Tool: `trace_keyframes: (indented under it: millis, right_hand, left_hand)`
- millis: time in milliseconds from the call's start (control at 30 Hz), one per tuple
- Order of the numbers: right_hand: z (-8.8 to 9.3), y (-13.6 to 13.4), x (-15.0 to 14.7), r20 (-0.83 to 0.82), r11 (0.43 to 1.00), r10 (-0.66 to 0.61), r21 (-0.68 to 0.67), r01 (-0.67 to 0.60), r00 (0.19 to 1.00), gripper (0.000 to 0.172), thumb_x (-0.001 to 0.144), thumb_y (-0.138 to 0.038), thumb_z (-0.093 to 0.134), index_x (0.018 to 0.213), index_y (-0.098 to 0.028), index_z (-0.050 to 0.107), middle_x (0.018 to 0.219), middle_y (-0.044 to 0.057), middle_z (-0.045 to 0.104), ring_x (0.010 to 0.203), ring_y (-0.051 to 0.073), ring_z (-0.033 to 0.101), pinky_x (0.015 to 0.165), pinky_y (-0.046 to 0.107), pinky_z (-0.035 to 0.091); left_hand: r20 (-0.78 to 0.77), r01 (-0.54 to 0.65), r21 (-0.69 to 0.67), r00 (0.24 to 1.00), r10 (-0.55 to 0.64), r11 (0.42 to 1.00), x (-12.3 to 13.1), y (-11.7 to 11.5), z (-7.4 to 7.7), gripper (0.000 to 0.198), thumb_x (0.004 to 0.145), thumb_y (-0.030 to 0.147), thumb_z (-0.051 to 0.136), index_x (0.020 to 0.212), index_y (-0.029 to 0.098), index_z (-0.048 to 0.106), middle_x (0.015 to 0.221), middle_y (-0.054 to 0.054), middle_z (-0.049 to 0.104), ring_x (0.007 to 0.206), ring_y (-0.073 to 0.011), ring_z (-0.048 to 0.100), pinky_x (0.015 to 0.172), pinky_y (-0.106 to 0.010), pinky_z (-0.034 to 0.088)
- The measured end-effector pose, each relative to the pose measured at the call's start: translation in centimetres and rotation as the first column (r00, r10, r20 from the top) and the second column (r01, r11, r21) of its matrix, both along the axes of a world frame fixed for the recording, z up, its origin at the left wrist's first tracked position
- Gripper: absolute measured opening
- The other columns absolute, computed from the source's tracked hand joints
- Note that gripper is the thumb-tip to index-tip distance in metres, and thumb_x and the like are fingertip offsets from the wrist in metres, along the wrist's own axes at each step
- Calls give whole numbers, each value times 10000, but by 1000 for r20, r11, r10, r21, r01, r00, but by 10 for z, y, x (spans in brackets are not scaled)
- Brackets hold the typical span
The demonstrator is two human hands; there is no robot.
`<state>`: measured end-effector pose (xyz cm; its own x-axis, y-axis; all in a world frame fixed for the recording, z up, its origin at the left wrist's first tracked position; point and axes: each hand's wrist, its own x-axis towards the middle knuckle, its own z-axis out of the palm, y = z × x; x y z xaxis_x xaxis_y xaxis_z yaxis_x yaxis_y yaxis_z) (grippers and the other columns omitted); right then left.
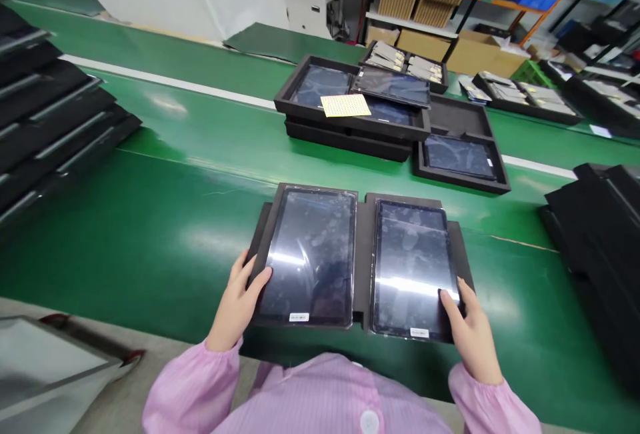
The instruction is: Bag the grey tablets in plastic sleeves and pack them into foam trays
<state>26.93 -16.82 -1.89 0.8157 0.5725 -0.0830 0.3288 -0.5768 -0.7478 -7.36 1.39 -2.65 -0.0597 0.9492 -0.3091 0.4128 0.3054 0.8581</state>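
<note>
Two tablets lie screen up, side by side, on a black foam tray [367, 247] in front of me. The left tablet [313, 254] and the right tablet [413, 261] have glossy dark screens, each with a small white label near its lower edge. My left hand [240, 301] is closed around the left edge of the tray, its thumb at the left tablet's side. With the thumb on the screen and the fingers along the right edge, my right hand [470, 327] grips the right tablet. The undersides of both hands' grips are hidden.
Farther back on the green bench [165, 221] stands a stack of black trays [350, 134] with tablets and a yellow sticker sheet [345, 105]. Another tray [463, 181] adjoins it. Black tray stacks rise at left [55, 121] and right [600, 241].
</note>
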Motion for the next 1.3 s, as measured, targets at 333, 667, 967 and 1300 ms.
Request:
trace_keyframes:
  millis: [333, 667, 967, 1300]
  right_hand:
    - [72, 116, 30, 503, 768, 628, -283, -574, 593, 523, 936, -527, 532, 1202, -119, 724, 1224, 231, 717, 1135, 415, 675, 1002, 615, 535]
    - [38, 262, -34, 378, 614, 755, -121, -780, 536, 160, 884, -310, 684, 907, -217, 813, 952, 104, 771, 917, 300, 704, 913, 507, 561]
    - [80, 210, -58, 63, 393, 916, 46, -918, 395, 212, 915, -319, 574, 814, -257, 750, 948, 53, 819, 943, 267, 791, 874, 396, 629]
    - [107, 173, 7, -680, 543, 569, -110, -832, 462, 630, 468, -892, 782, 428, -281, 636, 485, 145, 655, 673, 342, 766, 671, 471, 616]
  left_hand:
    - [-39, 153, 91, 988, -150, 984, -18, -7, -4, 745, 846, 575, 628, 1507, 257, 494, 1629, -88, 443, 1543, -314, 358, 1274, -480, 308]
    - [-188, 516, 137, 852, -490, 845, -45, -37, -13, 926, 938, 492, 600, 1658, 272, 59, 1719, -179, 206, 1583, -385, 196, 1246, -603, 300]
    - [-134, 657, 154, 754, -644, 738, -57, -18, -16, 1027, 903, 444, 677, 1643, 342, -28, 1739, -158, 125, 1586, -435, 88, 1233, -680, 249]
    - [-160, 670, 164, 742, -651, 724, -60, -20, -16, 1112, 846, 455, 733, 1647, 353, -32, 1722, -193, 176, 1556, -493, 157, 1157, -720, 347]
